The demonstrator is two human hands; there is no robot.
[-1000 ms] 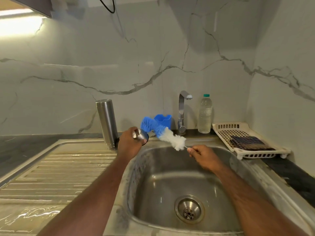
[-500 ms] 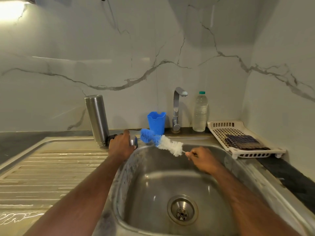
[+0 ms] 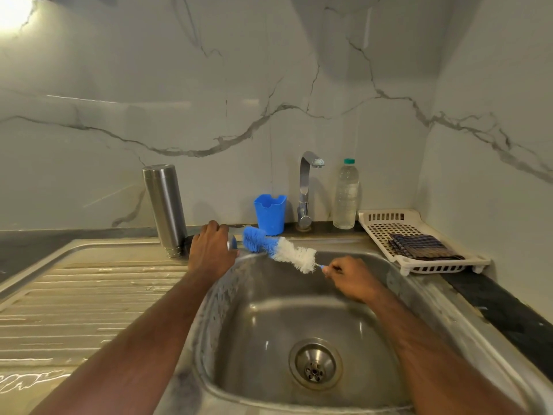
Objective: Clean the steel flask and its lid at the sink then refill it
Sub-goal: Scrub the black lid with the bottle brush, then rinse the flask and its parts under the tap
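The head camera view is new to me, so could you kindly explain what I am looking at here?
The camera sits on a person's head, looking down at their bare hands over a steel sink. The left hand grips the flask's lid by the sink's edge. The right hand pinches the handle of a blue and white brush. The flask stands upside down on the drainboard. Behind are a blue cup, a tap, a water bottle, and a tray holding a folded cloth.
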